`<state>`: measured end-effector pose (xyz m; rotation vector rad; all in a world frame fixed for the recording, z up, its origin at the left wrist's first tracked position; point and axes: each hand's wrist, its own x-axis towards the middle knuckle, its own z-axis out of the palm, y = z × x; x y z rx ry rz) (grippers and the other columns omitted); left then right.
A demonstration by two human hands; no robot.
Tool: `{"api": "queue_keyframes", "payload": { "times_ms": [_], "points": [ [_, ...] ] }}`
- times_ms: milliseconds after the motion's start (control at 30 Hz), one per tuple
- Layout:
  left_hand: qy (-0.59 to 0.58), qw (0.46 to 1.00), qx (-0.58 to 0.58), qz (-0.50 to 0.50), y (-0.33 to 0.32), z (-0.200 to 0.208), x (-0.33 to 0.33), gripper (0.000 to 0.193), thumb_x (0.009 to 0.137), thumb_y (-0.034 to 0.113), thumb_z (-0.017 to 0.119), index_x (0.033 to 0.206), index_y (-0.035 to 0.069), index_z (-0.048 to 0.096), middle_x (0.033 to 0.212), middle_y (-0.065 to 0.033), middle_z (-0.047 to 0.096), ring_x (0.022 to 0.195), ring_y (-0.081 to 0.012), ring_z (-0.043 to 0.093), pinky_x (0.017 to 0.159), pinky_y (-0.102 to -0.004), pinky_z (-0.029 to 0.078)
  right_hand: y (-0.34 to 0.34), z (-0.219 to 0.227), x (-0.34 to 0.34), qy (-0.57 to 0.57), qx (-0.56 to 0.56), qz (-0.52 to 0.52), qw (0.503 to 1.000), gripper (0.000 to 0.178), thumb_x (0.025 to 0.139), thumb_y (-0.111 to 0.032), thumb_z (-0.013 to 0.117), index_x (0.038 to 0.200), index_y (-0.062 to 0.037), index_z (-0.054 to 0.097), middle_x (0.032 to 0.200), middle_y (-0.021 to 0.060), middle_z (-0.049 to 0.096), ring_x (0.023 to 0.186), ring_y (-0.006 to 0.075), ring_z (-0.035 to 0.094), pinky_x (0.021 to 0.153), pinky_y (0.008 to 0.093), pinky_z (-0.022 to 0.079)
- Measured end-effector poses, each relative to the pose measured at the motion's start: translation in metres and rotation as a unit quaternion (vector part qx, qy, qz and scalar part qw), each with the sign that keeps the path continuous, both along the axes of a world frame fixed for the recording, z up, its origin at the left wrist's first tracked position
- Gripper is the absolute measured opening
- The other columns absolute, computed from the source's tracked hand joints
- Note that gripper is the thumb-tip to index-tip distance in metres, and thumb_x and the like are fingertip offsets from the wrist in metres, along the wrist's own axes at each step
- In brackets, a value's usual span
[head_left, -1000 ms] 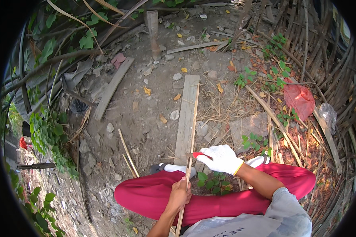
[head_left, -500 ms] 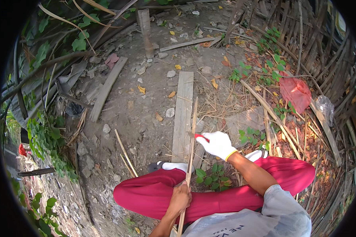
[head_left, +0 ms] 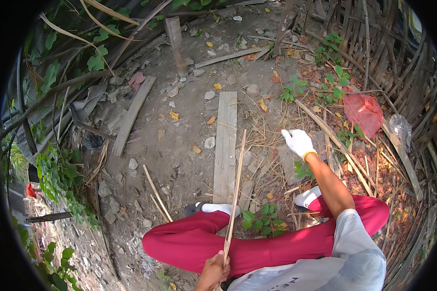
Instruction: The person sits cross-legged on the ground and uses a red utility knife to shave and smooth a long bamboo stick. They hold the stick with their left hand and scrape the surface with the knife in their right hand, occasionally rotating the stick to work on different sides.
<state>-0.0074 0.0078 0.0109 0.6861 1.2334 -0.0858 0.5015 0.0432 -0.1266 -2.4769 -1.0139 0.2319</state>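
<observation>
The bare left hand (head_left: 214, 269) is closed around the lower part of a thin wooden strip (head_left: 236, 191), low in the view at the near edge of the person's red trousers (head_left: 189, 242). The strip rises from that grip across the trouser leg, its far end free above the ground (head_left: 179, 160) and just right of a flat grey plank (head_left: 225, 145) in the view. The right hand (head_left: 298, 142), in a white glove with a yellow cuff, is well apart from the strip, off to its right with the arm stretched out; its fingers are bent, a speck of red shows at their tips, and whether they grip anything cannot be told. Between strip and glove is a broad gap, with dry straw (head_left: 264, 128) and flat stones below. Left of the plank, a wide stretch of earth with stones and yellow leaves reaches to a slanting board (head_left: 135, 116), while two thin sticks (head_left: 158, 194) lie near the left knee. On the right, room narrows: a long branch (head_left: 332, 143), a red plastic bag (head_left: 362, 115) and a fence of upright sticks (head_left: 398, 68) border it. A leafy seedling (head_left: 264, 221) stands between the legs.
</observation>
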Motion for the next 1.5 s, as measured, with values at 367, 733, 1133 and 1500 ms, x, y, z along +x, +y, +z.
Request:
{"api": "queue_keyframes", "payload": {
  "times_ms": [367, 733, 1133, 1500],
  "points": [
    [-0.106, 0.993, 0.022, 0.053, 0.055, -0.029, 0.072, 0.041, 0.112, 0.039, 0.041, 0.084, 0.010, 0.049, 0.057, 0.0043, 0.035, 0.042, -0.0058, 0.028, 0.036, -0.0245, 0.021, -0.040, 0.096, -0.201, 0.103, 0.020, 0.338, 0.935, 0.046, 0.103, -0.053, 0.046, 0.098, -0.0125, 0.068, 0.082, 0.0162, 0.072, 0.078, 0.0391, 0.070, 0.069, 0.0511, 0.054],
    [0.017, 0.924, 0.374, -0.081, 0.036, -0.060, 0.075, 0.053, 0.113, 0.037, 0.034, 0.078, 0.002, 0.056, 0.057, -0.0034, 0.050, 0.048, -0.0131, 0.050, 0.046, -0.0332, 0.039, -0.030, 0.088, -0.204, 0.016, 0.004, 0.332, 0.943, 0.043, 0.101, -0.050, 0.055, 0.090, -0.0131, 0.073, 0.069, 0.0140, 0.068, 0.065, 0.0354, 0.069, 0.058, 0.0459, 0.054],
    [0.028, 0.972, 0.194, -0.127, -0.016, -0.045, 0.034, 0.053, 0.112, 0.039, 0.037, 0.078, 0.003, 0.056, 0.061, -0.0029, 0.053, 0.049, -0.0121, 0.049, 0.047, -0.0327, 0.040, 0.013, 0.023, -0.102, 0.020, -0.055, 0.086, 0.995, 0.057, 0.102, -0.059, 0.046, 0.094, -0.0117, 0.077, 0.086, 0.0215, 0.073, 0.086, 0.0419, 0.072, 0.079, 0.0503, 0.057],
    [-0.029, 0.999, 0.039, 0.019, 0.009, -0.013, 0.019, 0.042, 0.112, 0.042, 0.040, 0.088, 0.009, 0.051, 0.059, 0.0021, 0.039, 0.044, -0.0075, 0.031, 0.039, -0.0258, 0.026, -0.021, 0.032, -0.100, 0.198, 0.032, 0.088, 0.976, 0.050, 0.101, -0.050, 0.055, 0.102, -0.0046, 0.075, 0.076, 0.0204, 0.069, 0.078, 0.0388, 0.070, 0.071, 0.0443, 0.052]
  ]
}}
